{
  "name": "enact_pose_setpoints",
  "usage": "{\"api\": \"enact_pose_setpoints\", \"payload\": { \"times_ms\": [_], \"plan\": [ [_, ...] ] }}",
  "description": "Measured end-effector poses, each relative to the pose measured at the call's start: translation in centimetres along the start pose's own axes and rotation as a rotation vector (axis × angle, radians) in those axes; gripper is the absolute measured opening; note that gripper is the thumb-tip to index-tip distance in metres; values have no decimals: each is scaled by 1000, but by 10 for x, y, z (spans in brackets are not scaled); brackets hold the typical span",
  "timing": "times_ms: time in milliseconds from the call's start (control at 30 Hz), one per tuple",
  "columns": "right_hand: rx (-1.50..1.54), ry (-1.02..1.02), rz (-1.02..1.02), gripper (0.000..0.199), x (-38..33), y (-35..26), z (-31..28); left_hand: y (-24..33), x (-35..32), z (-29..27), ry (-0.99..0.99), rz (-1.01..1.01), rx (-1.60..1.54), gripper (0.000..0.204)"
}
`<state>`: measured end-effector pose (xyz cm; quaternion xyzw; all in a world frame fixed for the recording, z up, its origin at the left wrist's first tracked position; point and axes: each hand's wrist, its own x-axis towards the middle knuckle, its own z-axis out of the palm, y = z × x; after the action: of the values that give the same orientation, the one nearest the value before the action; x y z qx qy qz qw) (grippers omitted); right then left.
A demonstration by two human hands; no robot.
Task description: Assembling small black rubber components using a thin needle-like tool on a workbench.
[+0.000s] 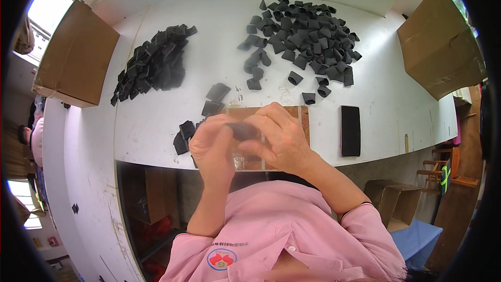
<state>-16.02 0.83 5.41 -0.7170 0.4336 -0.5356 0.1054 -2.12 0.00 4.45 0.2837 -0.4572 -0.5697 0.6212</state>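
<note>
A small dark-grey fabric piece (242,131) is held up between my two hands, above a brown board on the table. The fingers of my left hand (210,143) pinch its left end. At its right end, the thumb and fingers of my right hand (281,138) close on it, slightly blurred. Several similar dark pieces (182,134) lie beside my left hand, partly hidden by it. Two flatter grey pieces (217,92) rest just beyond that hand. Under my hands lies the brown board (305,125), with strips of clear tape across it.
A heap of short dark tube-shaped pieces (313,36) covers the far right-centre; a pile of flattened dark pieces (156,62) lies far left. A black phone (350,131) lies right. Cardboard boxes stand left (78,55) and right (441,47). Another person (36,141) is at far left.
</note>
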Motion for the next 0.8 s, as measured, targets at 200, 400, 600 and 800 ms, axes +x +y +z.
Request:
{"api": "enact_pose_setpoints", "payload": {
  "times_ms": [200, 400, 600, 800],
  "plan": [
    [-312, -74, -193, 17, 0, 1, 3, -1, -9, -1, 193, -190, -326, 7],
    [-14, -41, -41, 20, -11, 14, 6, -4, -9, -3, 71, -74, 88, 13],
    [208, -148, 268, 12, -3, 10, -7, 6, 1, -3, -52, 100, 393, 14],
    [336, -269, 350, 10, -2, 25, -5, 9, 2, 6, -122, 442, 830, 15]
  ]
}}
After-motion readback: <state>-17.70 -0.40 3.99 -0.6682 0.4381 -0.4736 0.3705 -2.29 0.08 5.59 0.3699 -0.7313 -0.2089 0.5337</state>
